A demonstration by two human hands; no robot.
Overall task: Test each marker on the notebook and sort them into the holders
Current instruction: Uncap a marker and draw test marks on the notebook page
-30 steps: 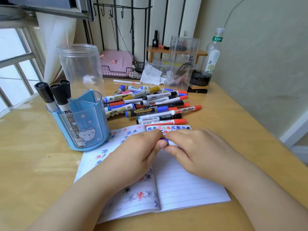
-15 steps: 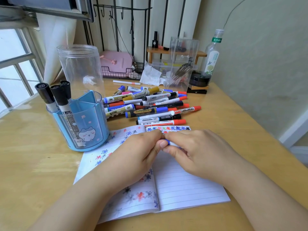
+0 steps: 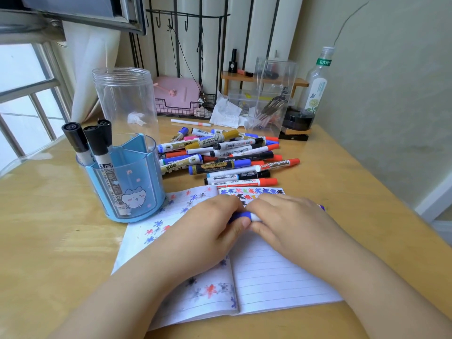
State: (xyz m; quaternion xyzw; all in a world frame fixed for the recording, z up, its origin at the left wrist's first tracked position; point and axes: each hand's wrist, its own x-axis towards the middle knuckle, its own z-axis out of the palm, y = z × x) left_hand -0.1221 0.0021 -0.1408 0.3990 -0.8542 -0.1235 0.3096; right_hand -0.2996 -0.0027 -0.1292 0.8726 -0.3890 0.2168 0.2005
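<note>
- Over the notebook [image 3: 281, 277], left hand [image 3: 205, 231] and right hand [image 3: 288, 223] both grip one blue marker [image 3: 243, 215].
- Marker pile [image 3: 227, 157] lies just beyond the notebook's far edge.
- Blue holder [image 3: 132, 189] touches its left corner.

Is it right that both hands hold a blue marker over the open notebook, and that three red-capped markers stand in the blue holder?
Not quite. The head view shows the three markers in the blue holder have black caps, not red. The rest is right: the left hand and right hand hold a blue marker over the open notebook.
</note>
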